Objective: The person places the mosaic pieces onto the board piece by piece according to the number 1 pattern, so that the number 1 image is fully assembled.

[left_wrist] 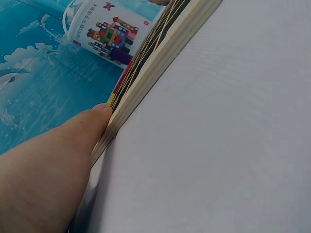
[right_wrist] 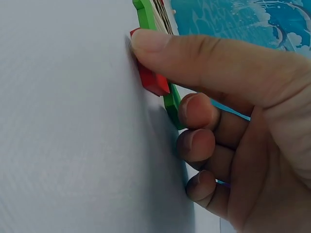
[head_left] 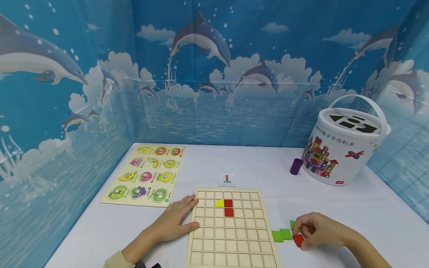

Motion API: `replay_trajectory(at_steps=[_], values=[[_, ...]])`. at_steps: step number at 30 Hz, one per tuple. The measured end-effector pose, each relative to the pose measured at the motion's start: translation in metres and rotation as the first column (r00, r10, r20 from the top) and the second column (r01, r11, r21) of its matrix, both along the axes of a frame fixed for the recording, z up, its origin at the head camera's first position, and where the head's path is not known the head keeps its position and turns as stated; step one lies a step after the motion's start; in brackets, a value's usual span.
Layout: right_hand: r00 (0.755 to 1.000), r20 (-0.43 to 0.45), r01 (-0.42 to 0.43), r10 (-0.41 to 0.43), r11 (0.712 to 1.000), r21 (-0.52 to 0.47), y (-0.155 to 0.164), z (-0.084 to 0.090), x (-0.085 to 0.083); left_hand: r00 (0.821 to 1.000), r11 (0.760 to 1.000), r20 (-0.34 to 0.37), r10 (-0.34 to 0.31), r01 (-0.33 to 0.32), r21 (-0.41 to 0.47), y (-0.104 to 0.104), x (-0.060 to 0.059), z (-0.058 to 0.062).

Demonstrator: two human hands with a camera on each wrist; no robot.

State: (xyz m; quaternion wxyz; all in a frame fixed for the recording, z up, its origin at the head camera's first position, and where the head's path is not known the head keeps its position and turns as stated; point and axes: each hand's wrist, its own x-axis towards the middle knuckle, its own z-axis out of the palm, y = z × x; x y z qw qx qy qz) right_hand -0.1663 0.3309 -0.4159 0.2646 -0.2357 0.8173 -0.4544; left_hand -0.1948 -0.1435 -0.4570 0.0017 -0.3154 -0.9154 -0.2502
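My left hand (head_left: 172,221) rests against the left edge of a wooden grid board (head_left: 219,243), fingers extended and thumb touching the rim. In the left wrist view the thumb (left_wrist: 80,133) lies along the board's side. Right of the board, my right hand (head_left: 321,229) pinches a small red square tile (head_left: 298,240) between thumb and finger, low over the table. Beside it lie green tiles (head_left: 286,234), one partly hidden behind the fingers. On the board sit a yellow quarter-circle piece (head_left: 219,203) and two red squares (head_left: 229,212), one below the other.
A small pattern card (head_left: 232,175) lies beyond the board. At the back left is a fruit puzzle board (head_left: 154,188). A white lidded bucket (head_left: 345,163) with a handle stands back right, a purple cylinder (head_left: 296,166) beside it. A dolphin-printed curtain (head_left: 214,111) surrounds the table.
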Motion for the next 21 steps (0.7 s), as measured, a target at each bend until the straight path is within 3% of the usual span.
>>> replay_trajectory(at_steps=[13,21], values=[[1.000,0.017,0.016,-0.016,0.999,-0.033,-0.0017,0.0009,-0.0003,1.000,1.000,0.006,-0.003,0.003,-0.004,0.0000,0.0003,0.0005],[1.000,0.009,-0.021,0.021,0.999,-0.041,-0.0015,0.0020,-0.0017,1.000,1.000,0.005,-0.001,0.001,-0.001,-0.0002,0.0004,0.0008]])
